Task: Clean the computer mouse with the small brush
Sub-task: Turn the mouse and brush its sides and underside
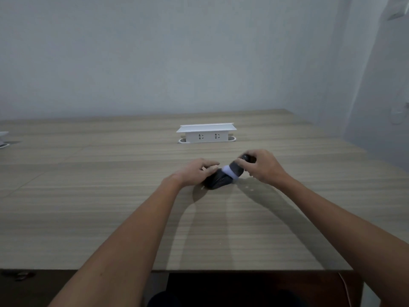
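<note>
A dark computer mouse point(215, 181) lies on the wooden table point(110, 207), a little right of the middle. My left hand point(197, 172) rests on its left side and steadies it. My right hand point(262, 166) grips the dark handle of a small brush point(235, 170). The brush has a dark tuft with pale, whitish tips, and those tips press on the front right part of the mouse. The handle end is mostly hidden under my right fingers.
A white pop-up socket box point(207, 133) stands on the table behind the hands. A pale object point(3, 139) shows at the far left edge. The wall is close at the back and right. The table's front edge runs near the bottom.
</note>
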`<state>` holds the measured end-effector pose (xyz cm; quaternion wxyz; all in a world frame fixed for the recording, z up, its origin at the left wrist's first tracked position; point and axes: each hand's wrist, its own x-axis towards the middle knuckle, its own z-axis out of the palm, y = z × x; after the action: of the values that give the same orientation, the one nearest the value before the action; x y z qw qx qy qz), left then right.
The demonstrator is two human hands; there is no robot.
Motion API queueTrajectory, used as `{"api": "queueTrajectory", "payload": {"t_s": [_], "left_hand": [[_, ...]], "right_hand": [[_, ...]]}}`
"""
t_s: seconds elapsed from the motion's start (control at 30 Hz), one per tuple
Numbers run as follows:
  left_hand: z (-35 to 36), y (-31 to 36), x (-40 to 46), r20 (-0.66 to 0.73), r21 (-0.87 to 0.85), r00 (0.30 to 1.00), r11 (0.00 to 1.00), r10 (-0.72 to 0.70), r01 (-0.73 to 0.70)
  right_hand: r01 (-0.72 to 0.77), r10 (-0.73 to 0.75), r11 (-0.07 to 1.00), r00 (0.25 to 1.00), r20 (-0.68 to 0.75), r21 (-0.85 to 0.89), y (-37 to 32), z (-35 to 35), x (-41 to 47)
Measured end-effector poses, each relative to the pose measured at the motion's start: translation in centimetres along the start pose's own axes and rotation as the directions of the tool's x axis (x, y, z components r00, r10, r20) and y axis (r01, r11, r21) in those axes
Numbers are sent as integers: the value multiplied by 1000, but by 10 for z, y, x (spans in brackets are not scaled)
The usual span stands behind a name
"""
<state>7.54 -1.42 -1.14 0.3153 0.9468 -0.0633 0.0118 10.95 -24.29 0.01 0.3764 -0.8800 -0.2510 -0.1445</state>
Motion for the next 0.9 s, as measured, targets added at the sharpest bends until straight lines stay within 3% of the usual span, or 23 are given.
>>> {"api": "queueTrajectory", "payload": {"t_s": [0.1, 0.17, 0.27, 0.33, 0.47, 0.6, 0.7, 0.77, 0.9], "left_hand": [[1, 1, 2, 30, 31, 999, 999, 13, -14], [3, -1, 4, 40, 56, 999, 998, 16, -18], [6, -3, 8, 30, 67, 999, 997, 42, -44], [7, -3, 9, 22, 60, 999, 997, 49, -51], [6, -4, 12, 23, 79, 999, 996, 38, -40], [4, -4, 14, 36, 88, 999, 995, 37, -40], [5, -3, 14, 26, 83, 999, 996, 22, -24], [6, -3, 13, 15, 71, 1000, 997, 14, -15], [6, -2, 13, 5, 55, 1000, 998, 28, -28]], "right_hand": [[-39, 30, 996, 995, -99, -82, 10, 0, -3], [-17, 13, 1000, 987, -161, -23, 9, -1, -7], [72, -69, 995, 997, -46, 63, 4, 1, -14], [82, -82, 997, 997, 12, 9, 5, 5, -15], [39, -45, 997, 992, -117, -60, 9, 3, -9], [109, -107, 994, 992, 59, -17, 3, 7, -11], [71, -75, 987, 997, -21, -143, 7, 4, -3], [97, -104, 986, 993, -53, -134, 5, 2, -2], [188, -181, 981, 977, 117, -57, -7, 8, -9]]}}
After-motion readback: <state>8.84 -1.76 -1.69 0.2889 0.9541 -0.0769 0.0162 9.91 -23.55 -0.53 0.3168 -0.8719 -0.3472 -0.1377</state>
